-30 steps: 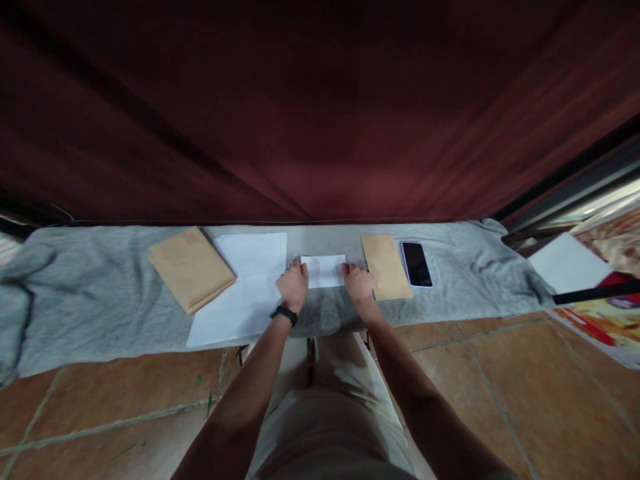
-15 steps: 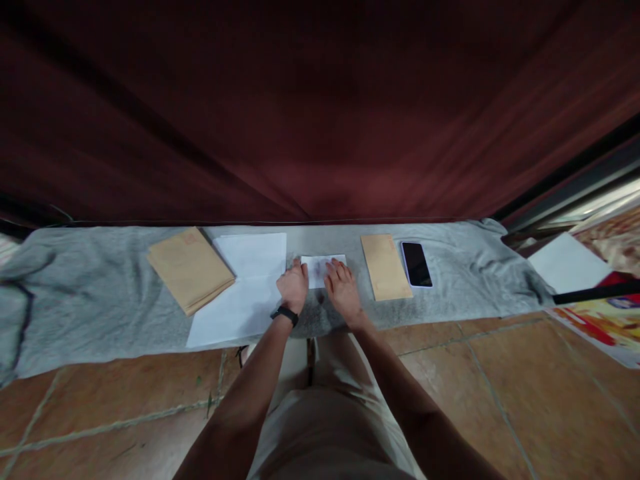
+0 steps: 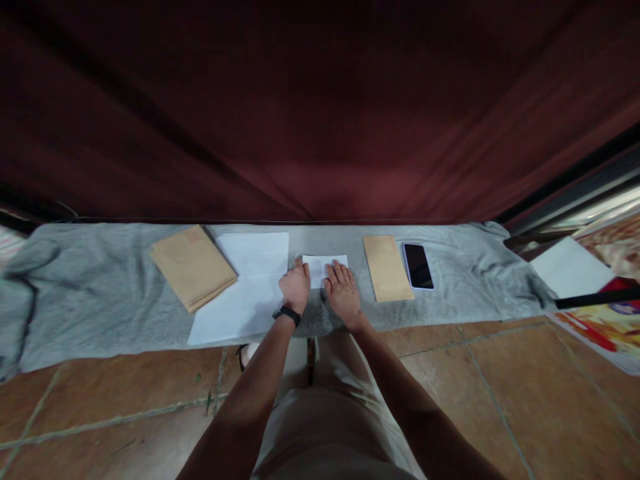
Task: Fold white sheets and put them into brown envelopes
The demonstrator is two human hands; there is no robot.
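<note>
Pressing down on a small folded white paper, both hands lie flat on it at the middle of the grey cloth-covered bench. The left hand, with a black band at its wrist, rests on the paper's nine o'clock edge, fingers loosely curled and grasping nothing. The right hand lies just beside it, fingers stretched out flat over the paper's lower half, holding nothing. At nine o'clock from the paper lie large white sheets, and beyond them a stack of tan envelopes. At three o'clock, a little apart, lies a single tan envelope, with a black smartphone just beside it. A dark red curtain hangs behind the bench.
</note>
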